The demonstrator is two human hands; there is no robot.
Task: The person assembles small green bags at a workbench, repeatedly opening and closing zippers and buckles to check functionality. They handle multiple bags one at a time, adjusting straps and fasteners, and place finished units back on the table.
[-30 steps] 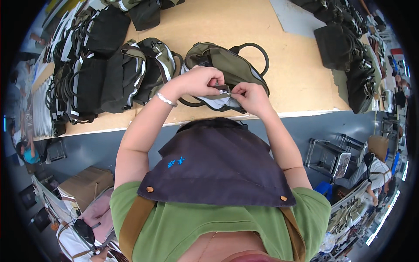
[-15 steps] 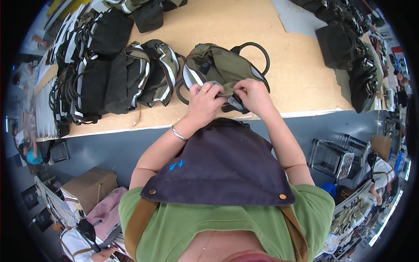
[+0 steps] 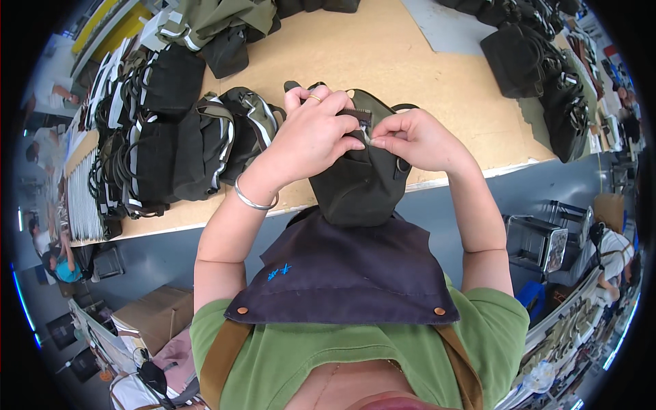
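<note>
A dark olive bag [image 3: 362,184] stands tilted at the table's front edge against my apron, its rounded base toward me. My left hand [image 3: 311,133] is closed on the upper left of the bag, thumb and forefinger pinched near its middle. Beside those fingers shows a short dark strip with comb-like teeth [image 3: 357,115]. My right hand [image 3: 420,140] is closed in a pinch at a small pale bit next to the strip; what that bit is, I cannot make out. The bag's handles are mostly hidden behind my hands.
Several dark bags with white-edged openings [image 3: 198,147] crowd the left of the wooden table [image 3: 328,51]. More dark bags [image 3: 523,65] line the right side. An olive bag [image 3: 222,24] lies at the back left. A metal-framed stool [image 3: 536,239] stands on the floor right.
The bag, lying with its lined opening facing up, has been turned so its dark outside and base face me. Both hands have moved farther up and over it.
</note>
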